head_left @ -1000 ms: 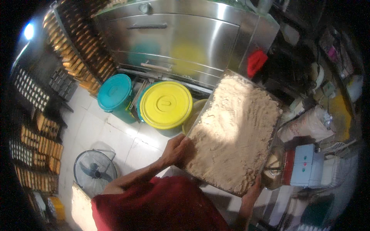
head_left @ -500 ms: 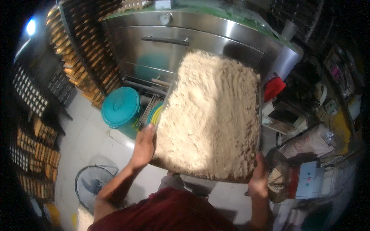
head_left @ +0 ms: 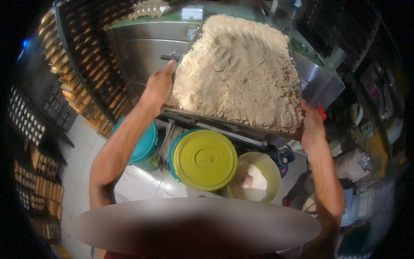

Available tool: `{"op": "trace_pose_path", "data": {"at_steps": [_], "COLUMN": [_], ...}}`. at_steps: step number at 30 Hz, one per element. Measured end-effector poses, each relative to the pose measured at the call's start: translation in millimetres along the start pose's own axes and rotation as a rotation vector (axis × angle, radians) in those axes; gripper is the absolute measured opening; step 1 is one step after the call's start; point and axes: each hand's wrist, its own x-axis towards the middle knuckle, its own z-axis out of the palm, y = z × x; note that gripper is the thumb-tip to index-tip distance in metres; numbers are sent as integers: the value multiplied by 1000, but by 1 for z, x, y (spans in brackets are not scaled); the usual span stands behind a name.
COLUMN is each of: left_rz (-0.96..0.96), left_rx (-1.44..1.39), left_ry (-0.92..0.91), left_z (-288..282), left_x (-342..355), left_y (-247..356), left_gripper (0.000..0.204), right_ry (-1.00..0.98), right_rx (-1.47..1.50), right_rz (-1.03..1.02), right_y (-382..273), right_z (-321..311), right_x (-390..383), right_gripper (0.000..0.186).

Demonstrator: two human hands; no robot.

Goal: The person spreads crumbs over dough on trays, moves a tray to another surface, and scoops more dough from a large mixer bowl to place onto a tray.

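Note:
I hold a large rectangular baking tray (head_left: 202, 117) up in front of me with both hands. It is heaped with a pale, crumbly, flour-like mixture (head_left: 241, 77), which bears finger-like grooves near its far left part. My left hand (head_left: 158, 88) is closed on the tray's left edge, its thumb up along the rim. At the near right corner, my right hand (head_left: 312, 127) grips the other edge; its fingers are partly hidden beneath. Both arms stretch forward. Beyond and partly behind the tray stands a stainless-steel cabinet (head_left: 138, 54) with a green top.
Below the tray are a yellow-lidded bucket (head_left: 205, 159), a teal bucket (head_left: 144, 144) and a translucent tub (head_left: 276, 172) with white powder in it. Tall racks (head_left: 86, 64) of filled trays stand at the left. An egg carton (head_left: 148, 8) and a white box (head_left: 192, 13) sit on the cabinet.
Both hands have carried the tray up and away from my body, toward the top of the steel cabinet. The yellow-lidded bucket and the powder tub now show below it.

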Motion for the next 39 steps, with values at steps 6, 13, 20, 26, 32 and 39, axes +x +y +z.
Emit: {"op": "trace_pose_path", "data": {"at_steps": [6,13,20,26,32,39], "left_rz": [-48,-115,-148,-91,-4,250], "left_rx": [-87,82,-465,-898,-894,-644], "left_ry": [46,74,-68,-218,-171,-345], "left_z": [-51,-54,-83,1,62,132], "left_x": [101,141,239,239,306,386], "left_y": [-4,7,24,-3,23,-7], "left_gripper": [50,54,49,38,34,39], "right_ry": [-145,-194,-80,-81,-158,-4], "right_rx": [40,124,128,176,264,357], "right_rz": [42,52,21,-18,-43,-21], "right_y": [-4,12,-5,-25,-18,88], "right_z": [71,119,190,200,126,-113], "right_x": [53,91,184,273,317,258], "right_gripper": [38,40,31,33,51,42]}}
